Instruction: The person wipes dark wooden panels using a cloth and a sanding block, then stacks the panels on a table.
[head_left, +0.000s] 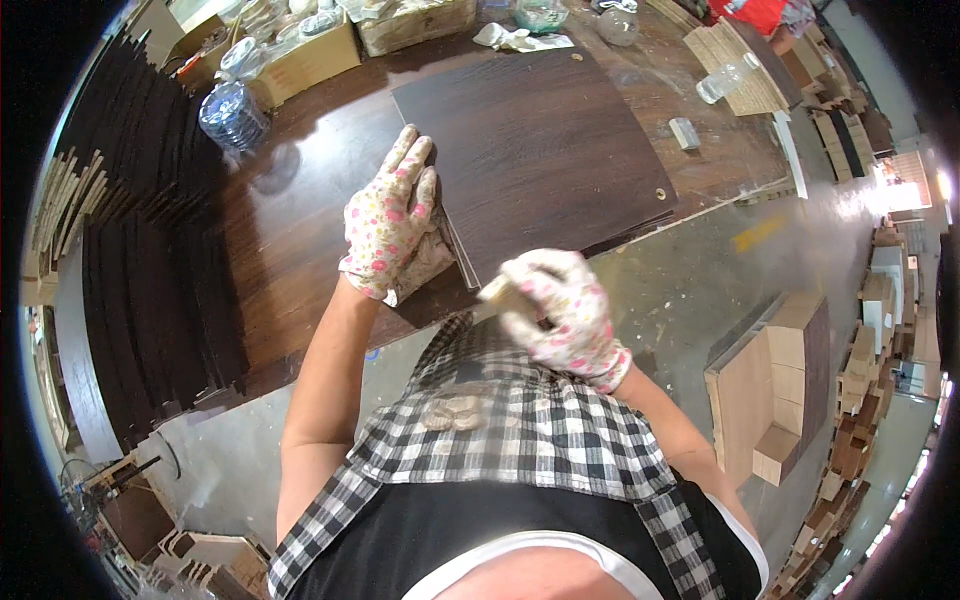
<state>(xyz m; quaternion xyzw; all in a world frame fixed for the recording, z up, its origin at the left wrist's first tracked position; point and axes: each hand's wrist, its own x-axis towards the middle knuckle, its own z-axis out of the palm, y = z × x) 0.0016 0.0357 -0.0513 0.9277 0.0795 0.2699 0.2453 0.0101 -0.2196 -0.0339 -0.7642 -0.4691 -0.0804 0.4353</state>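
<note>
A dark brown wood-grain panel [530,140] lies on the worktable, with small brass-coloured round fittings near its right corners. My left hand [385,220], in a floral glove, rests along the panel's left edge with its fingers stretched out. Beneath its palm shows a crumpled, pale, stained cloth [432,258]; whether the hand grips it I cannot tell. Just off the panel's near corner is my right hand [565,310], also gloved and smeared by motion. Its fingers are curled and pinched around a small pale thing [497,289], too blurred to name.
Dark boards [160,290] stand stacked at the left. Along the back are a large clear plastic bottle [233,118], a cardboard box [305,70] and a white cloth [520,38]. A clear bottle [728,78] lies back right, beyond a small pale block [685,133]. A wooden frame [745,400] stands on the floor.
</note>
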